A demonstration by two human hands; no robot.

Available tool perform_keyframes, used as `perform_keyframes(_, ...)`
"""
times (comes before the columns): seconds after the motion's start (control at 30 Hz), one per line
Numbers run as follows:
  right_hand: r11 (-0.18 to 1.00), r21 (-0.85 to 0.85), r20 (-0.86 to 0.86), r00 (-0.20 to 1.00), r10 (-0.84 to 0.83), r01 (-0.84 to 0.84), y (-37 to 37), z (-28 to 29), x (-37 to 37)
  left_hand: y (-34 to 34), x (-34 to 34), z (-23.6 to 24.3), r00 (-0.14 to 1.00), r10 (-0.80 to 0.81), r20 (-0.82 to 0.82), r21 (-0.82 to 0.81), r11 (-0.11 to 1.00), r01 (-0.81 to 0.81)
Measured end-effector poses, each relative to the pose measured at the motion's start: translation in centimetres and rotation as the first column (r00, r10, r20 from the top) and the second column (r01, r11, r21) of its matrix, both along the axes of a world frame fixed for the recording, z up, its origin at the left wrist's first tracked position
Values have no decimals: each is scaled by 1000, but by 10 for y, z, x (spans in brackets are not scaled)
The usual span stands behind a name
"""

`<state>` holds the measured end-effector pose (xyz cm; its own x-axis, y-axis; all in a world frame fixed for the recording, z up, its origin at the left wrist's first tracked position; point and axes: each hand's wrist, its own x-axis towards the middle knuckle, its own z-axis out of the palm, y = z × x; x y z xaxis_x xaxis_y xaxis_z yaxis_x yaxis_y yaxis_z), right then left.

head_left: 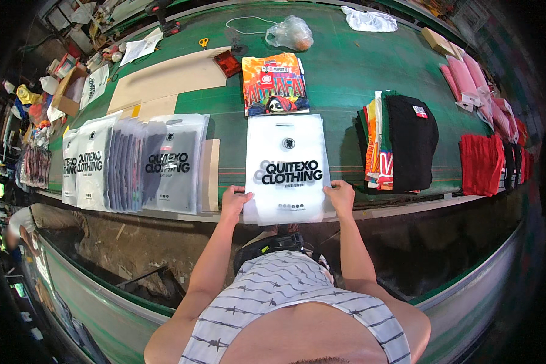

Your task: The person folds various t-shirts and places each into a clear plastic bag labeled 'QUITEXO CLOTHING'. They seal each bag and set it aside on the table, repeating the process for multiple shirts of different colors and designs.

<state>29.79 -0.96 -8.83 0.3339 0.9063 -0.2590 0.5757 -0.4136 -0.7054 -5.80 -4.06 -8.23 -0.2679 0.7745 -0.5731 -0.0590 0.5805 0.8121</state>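
A white frosted plastic garment bag [288,136] with dark printing and a handle slot lies in front of me, its lower end past the table's near edge. A doubled print shows through, so at least one more bag seems to lie beneath. My left hand [235,201] is closed on its lower left edge. At the lower right edge, my right hand [341,195] pinches it between thumb and fingers. Just beyond the bag lies a folded orange printed T-shirt [275,82]. Folded shirts, with a black one [409,139] on top, are stacked to the right.
Bagged garments [170,151] stand in an overlapping row on the left. Behind them lie brown cardboard [164,82] and yellow scissors [204,42]. A clear plastic bag [290,33] sits at the far side. Red folded garments [480,164] and pink packages [467,79] occupy the right.
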Motion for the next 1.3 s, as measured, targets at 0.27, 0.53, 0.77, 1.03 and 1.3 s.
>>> perform_keyframes(0.27, 918, 292, -453, 884, -113, 267, 1, 51, -1, -12, 12, -5, 839, -16, -544, 256, 949, 184)
perform_keyframes(0.53, 915, 6, -784, 570, -246, 404, -33, 102, -82, -26, 31, 40, 828, -443, 345, 229, 895, 383)
perform_keyframes(0.77, 998, -65, -983, 171, -68, 18, -89, 94, -160, -42, 42, 45, 621, -609, 493, 404, 793, 457)
perform_keyframes(1.03, 991, 117, -974, -201, 102, -63, -72, 119, -206, -47, 77, 49, 892, -452, -7, 693, 641, 330)
perform_keyframes(1.3, 838, 426, -813, 262, 520, -340, -89, 153, -221, -22, 66, 43, 931, -341, 129, 645, 742, 183)
